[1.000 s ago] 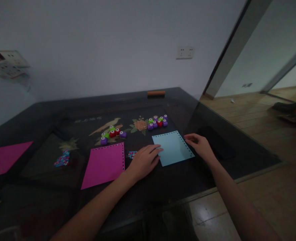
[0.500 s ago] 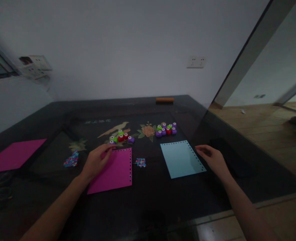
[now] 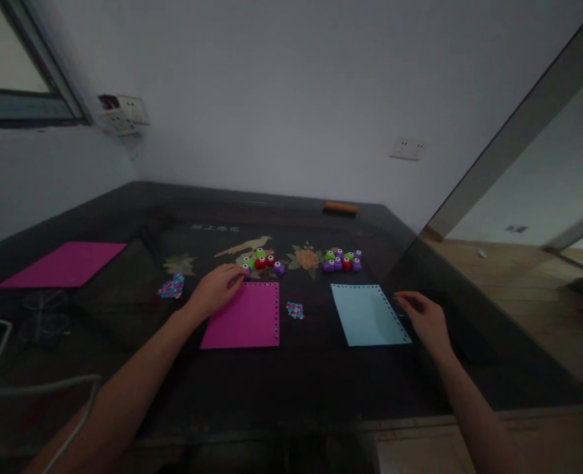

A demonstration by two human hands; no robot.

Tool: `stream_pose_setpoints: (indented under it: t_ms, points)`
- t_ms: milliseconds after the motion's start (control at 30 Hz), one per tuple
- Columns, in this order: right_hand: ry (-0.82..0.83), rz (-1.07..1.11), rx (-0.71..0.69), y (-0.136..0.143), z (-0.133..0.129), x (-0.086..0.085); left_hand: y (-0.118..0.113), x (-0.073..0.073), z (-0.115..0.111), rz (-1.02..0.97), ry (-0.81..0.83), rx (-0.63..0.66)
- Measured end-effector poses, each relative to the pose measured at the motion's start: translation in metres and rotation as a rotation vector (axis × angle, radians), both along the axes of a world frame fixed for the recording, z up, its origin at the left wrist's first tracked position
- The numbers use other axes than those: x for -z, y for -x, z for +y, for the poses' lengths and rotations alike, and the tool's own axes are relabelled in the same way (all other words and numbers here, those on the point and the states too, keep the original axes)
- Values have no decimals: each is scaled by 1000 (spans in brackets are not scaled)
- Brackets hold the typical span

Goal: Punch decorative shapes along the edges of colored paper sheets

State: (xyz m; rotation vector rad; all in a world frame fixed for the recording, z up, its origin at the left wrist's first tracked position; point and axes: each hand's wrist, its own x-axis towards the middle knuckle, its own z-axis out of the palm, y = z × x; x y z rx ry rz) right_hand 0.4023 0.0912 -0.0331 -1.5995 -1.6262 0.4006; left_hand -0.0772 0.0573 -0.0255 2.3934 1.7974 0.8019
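My left hand (image 3: 218,289) lies over the upper left corner of a magenta sheet (image 3: 247,322) with small holes along its top and right edges. Its fingers are drawn together by a purple eye-topped piece; what they hold, if anything, is hidden. My right hand (image 3: 426,317) is pinched beside the right edge of a light blue sheet (image 3: 372,319), also edged with holes. Anything between its fingertips is too small to make out. Several green, red and purple eye-topped pieces (image 3: 260,262) sit behind the magenta sheet, and another cluster (image 3: 342,261) behind the blue one.
Small pink and blue bits lie in one pile (image 3: 295,310) between the sheets and another pile (image 3: 172,286) at left. Another magenta sheet (image 3: 64,264) is at far left. A brown roll (image 3: 341,208) lies at the back. A pale cable (image 3: 91,388) crosses the lower left.
The camera view has turned, so the tabletop things sit further right in the picture. Both hands keep nearly the same places beside their sheets. A pale cable has come into view at lower left.
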Motion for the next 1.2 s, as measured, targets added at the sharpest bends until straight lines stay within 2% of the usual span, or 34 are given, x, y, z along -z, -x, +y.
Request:
stream_pose_setpoints:
  t_ms: [133,300,433,533,633,767,1067,1200]
  points:
    - [12,-12,-185,48,-3,-27,3,1,1,26,26,6]
    - [-23,-70,-517,136,4,-51,6,1,0,39,114,35]
    - [13,-277,-719,196,16,-48,7,0,-2,52,140,24]
    - [57,-479,-782,226,23,-38,7,-2,-5,67,167,12]
    - [44,-568,-806,243,24,-27,7,-2,-7,101,213,25]
    - [-1,-692,-803,251,19,-17,6,-2,-8,152,252,23]
    - [-26,-697,-796,249,17,-18,9,3,-5,130,265,32]
    - [-26,-688,-786,250,15,-18,8,1,-6,132,270,24]
